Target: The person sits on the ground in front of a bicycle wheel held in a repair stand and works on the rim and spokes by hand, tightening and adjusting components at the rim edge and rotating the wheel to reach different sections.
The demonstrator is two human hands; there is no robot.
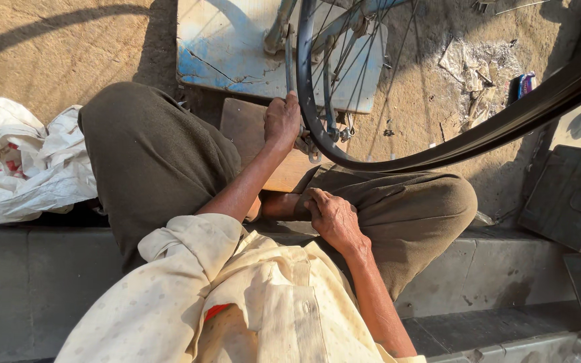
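Hands at a bike wheel, seen from above. Left hand stretched out to the black wheel rim, fingers curled shut around it at the near edge. Right hand down low on the right knee, fingers bent in close, maybe pinching something small; cannot tell what. Wheel rim upright in front of the knees, thin spokes running up from it, shiny metal bits just beside the left hand. Second black rim slanting across the top right. Brown wooden board flat under the left hand, between the two knees. Chipped blue and white board behind it on the sandy ground. Crumpled white bag off to the left. Dark flat box at the right. Grey stone step below, cream sleeves close to the camera.
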